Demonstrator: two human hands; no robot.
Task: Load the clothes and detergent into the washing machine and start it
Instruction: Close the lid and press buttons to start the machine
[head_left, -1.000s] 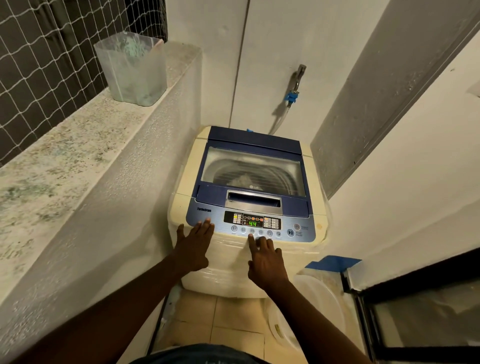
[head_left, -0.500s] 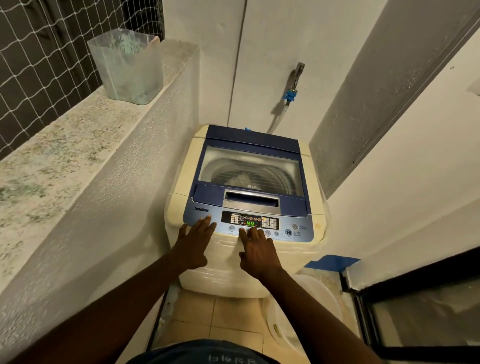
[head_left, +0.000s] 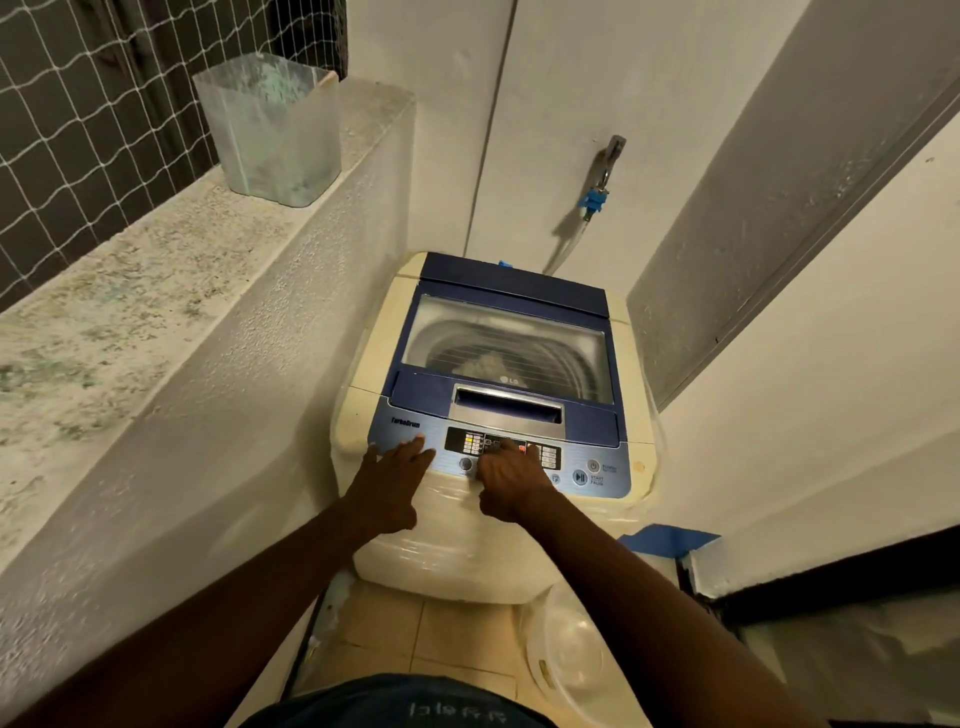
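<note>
Nearest, the left hand (head_left: 390, 480) lies flat, fingers spread, grip released, on the control panel (head_left: 498, 457) at 9 o'clock. The right hand (head_left: 511, 480), loosely curled and grasping nothing, presses fingertips at panel centre. Beyond, at 12 o'clock, the washing machine (head_left: 498, 395) lid is closed, with pale clothes (head_left: 485, 364) visible through its window.

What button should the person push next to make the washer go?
Probably slide the right hand rightward to the start/pause button. The lid is shut with laundry inside, the display is lit, and that hand sits on the middle buttons, left of start.
</note>
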